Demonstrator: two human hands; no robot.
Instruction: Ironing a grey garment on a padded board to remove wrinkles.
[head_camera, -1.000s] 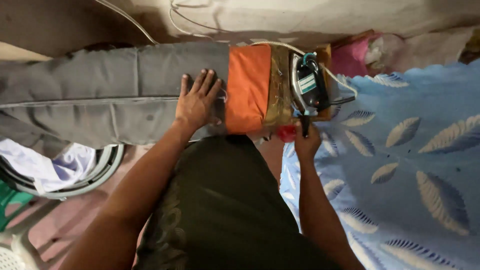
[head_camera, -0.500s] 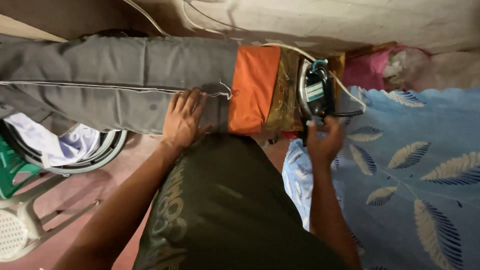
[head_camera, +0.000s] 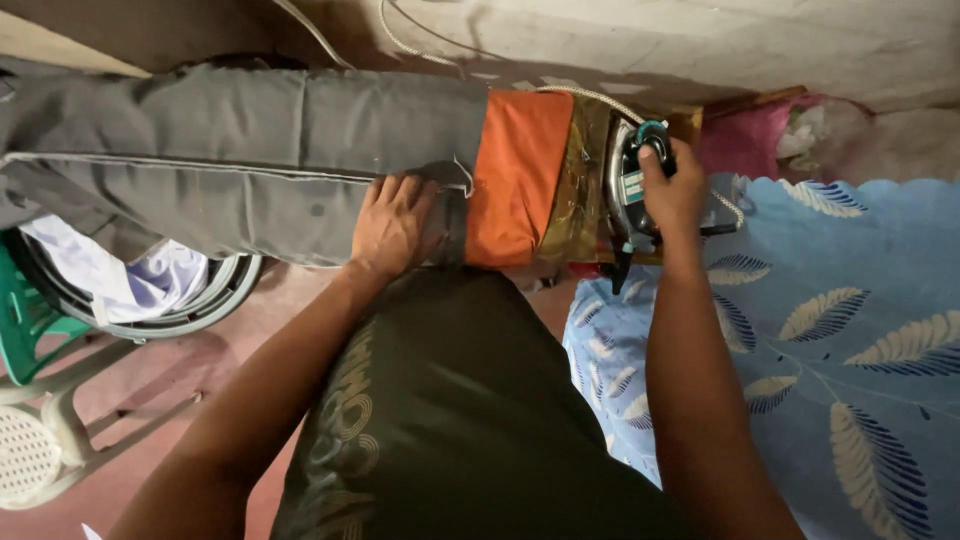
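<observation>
Head view: grey trousers laid out for pressing, electric iron parked at one end.

Long grey fabric trousers lie flat with long axis running left-right across the frame; hem end meets the folded orange cloth pad. Left hand sits open, palm down, fingers spread, on the trouser leg just left of the orange pad. Right hand is closed around the handle of the metal electric iron with teal trim, which sits just right of the orange pad on a brownish gold-patterned cloth. Hands are apart, the pad between them. Iron lies right of the trousers, so the left hand is nearer the garment. Blue leaf-print sheet lies further right of the pad; white plastic basin with pale clothes well left and below.
</observation>
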